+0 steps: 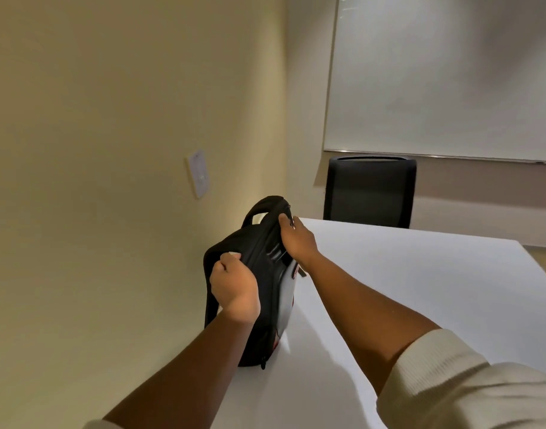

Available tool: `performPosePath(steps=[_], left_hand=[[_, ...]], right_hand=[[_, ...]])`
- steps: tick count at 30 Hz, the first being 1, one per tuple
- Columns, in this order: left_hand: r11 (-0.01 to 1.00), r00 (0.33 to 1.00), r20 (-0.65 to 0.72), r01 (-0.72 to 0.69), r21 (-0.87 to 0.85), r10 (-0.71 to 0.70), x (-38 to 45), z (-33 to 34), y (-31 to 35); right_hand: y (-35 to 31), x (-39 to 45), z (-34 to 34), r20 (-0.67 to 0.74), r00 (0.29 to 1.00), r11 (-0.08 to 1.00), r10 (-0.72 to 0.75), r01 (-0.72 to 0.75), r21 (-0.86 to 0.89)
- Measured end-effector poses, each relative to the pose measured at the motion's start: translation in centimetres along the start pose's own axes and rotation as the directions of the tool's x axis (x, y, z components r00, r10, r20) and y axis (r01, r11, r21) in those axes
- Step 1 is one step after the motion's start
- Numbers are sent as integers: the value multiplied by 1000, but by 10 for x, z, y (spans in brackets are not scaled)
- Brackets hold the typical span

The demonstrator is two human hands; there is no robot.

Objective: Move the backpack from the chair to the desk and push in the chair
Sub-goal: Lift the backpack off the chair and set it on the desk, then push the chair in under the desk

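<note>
A black backpack [265,258] with a grey and red front panel stands on its side on the white desk [404,289], close to the desk's left edge and the wall. My left hand [234,286] grips its near upper edge by the shoulder strap. My right hand [296,239] grips its far top edge, just below the carry handle. A black mesh-backed chair [369,191] stands at the far end of the desk, with its backrest showing above the desk top. The chair's seat is hidden behind the desk.
A beige wall [111,150] runs along the left of the desk, with a white switch plate [198,173] on it. A whiteboard [451,78] hangs on the far wall above the chair. The desk's right corner [517,243] lies at the far right.
</note>
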State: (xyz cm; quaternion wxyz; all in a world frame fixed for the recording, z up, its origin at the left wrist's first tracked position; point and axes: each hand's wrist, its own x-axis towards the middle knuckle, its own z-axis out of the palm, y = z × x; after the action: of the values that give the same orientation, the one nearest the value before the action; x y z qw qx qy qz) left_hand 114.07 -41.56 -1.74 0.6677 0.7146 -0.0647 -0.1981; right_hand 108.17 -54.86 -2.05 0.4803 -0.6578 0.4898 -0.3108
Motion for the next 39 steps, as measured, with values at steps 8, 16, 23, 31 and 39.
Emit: performPosePath(steps=[8, 16, 23, 31, 39], left_hand=[[985, 975, 173, -154, 81, 139, -42, -38, -11], [784, 803, 465, -541, 304, 374, -96, -48, -24], [551, 562, 712, -782, 291, 422, -171, -38, -39], [513, 416, 813, -841, 173, 408, -301, -34, -66], [438, 341, 834, -889, 135, 435, -445, -32, -88]], right_hand=[[25, -85, -14, -96, 987, 929, -130, 87, -360], [50, -167, -64, -124, 961, 719, -246, 95, -689], [73, -243, -134, -174, 960, 651, -220, 12, -759], [117, -355, -238, -252, 944, 658, -211, -53, -751], [171, -466, -344, -249, 949, 630, -194, -74, -773]])
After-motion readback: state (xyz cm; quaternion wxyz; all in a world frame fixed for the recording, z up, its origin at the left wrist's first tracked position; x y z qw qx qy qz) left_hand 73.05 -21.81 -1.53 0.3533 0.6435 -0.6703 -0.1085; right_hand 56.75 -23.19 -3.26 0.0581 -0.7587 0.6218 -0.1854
